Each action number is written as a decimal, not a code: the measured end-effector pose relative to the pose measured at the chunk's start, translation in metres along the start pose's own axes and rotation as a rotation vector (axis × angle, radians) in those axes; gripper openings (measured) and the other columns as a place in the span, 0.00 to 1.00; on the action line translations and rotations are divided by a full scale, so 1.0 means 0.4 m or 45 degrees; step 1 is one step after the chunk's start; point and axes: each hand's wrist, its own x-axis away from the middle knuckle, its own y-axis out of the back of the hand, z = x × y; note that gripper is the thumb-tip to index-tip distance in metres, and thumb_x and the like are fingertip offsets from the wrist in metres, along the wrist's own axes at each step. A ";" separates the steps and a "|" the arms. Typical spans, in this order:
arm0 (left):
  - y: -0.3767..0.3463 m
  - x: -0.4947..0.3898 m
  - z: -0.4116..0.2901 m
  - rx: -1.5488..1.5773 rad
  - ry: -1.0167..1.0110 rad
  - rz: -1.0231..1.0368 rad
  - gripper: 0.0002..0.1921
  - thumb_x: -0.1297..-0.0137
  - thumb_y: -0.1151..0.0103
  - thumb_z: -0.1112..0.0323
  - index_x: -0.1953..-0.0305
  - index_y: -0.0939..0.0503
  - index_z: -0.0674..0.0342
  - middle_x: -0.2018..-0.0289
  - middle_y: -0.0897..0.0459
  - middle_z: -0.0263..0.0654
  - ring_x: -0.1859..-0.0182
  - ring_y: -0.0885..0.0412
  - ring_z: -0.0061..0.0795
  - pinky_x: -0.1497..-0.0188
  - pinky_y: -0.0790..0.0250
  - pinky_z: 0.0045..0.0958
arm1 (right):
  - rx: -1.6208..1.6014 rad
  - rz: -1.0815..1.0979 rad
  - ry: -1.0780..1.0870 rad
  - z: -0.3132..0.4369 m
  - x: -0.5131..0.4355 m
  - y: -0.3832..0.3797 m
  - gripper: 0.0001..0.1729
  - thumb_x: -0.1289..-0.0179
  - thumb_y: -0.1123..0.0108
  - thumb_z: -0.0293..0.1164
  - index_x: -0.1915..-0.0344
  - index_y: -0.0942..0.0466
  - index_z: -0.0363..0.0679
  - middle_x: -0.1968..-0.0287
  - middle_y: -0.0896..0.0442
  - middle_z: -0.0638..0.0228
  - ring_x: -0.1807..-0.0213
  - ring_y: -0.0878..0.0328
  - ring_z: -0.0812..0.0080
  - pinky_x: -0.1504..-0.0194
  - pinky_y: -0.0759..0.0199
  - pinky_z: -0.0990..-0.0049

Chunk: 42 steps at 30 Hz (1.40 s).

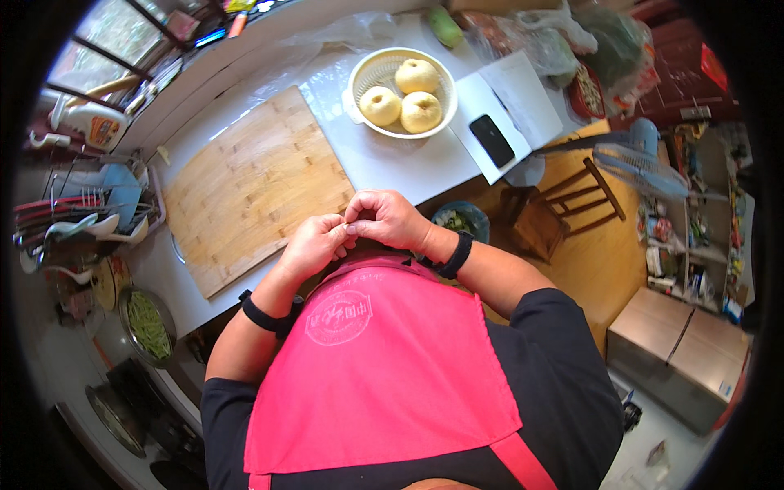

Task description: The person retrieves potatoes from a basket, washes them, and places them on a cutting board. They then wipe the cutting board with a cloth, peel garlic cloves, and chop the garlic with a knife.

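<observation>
My left hand (315, 242) and my right hand (386, 220) meet at the fingertips, just past the near edge of a wooden cutting board (263, 184). Thumbs and fingers are pinched together; whether something tiny is between them cannot be told. Beyond the board, a cream plastic colander (454, 104) holds three round, pale yellow fruits (421, 112). A black phone (492, 141) lies on an open white box or folder right of the colander. A pink apron (380, 367) covers my front.
A dish rack with utensils (98, 214) and a metal bowl of cut green vegetables (147, 324) are at the left. Plastic bags (539, 49) and a green vegetable (445, 27) lie at the back. A blue basin (476, 222), wooden chair (551, 214) and fan (640, 168) stand right.
</observation>
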 end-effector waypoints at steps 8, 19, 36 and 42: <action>-0.042 -0.041 -0.025 0.094 -0.028 0.301 0.13 0.25 0.54 0.65 0.49 0.23 0.66 0.64 0.18 0.33 0.68 0.23 0.17 0.64 0.29 0.20 | -0.050 -0.419 -0.472 -0.079 0.194 0.121 0.06 0.41 0.34 0.28 0.65 0.19 0.37 0.72 0.17 0.72 0.73 0.25 0.83 0.70 0.29 0.82; 0.054 0.005 0.061 0.308 0.005 -0.006 0.14 0.27 0.51 0.63 0.49 0.23 0.65 0.62 0.17 0.34 0.67 0.22 0.18 0.65 0.29 0.20 | 0.537 -1.055 -0.982 -0.433 0.606 0.417 0.07 0.44 0.41 0.22 0.64 0.19 0.36 0.76 0.19 0.68 0.78 0.24 0.78 0.77 0.29 0.76; 0.024 0.058 0.097 0.614 -0.078 -0.198 0.13 0.27 0.50 0.64 0.48 0.24 0.64 0.62 0.17 0.34 0.68 0.20 0.17 0.67 0.27 0.17 | 0.769 -0.782 -1.237 -0.480 0.582 0.483 0.22 0.33 0.43 0.41 0.77 0.23 0.35 0.83 0.23 0.64 0.85 0.27 0.71 0.79 0.34 0.70; -0.005 0.093 0.106 0.743 -0.160 -0.326 0.13 0.27 0.50 0.64 0.49 0.24 0.65 0.61 0.16 0.37 0.67 0.19 0.20 0.67 0.25 0.19 | 0.725 -0.375 -1.008 -0.472 0.485 0.514 0.19 0.34 0.43 0.38 0.78 0.21 0.36 0.83 0.21 0.65 0.84 0.26 0.71 0.78 0.32 0.69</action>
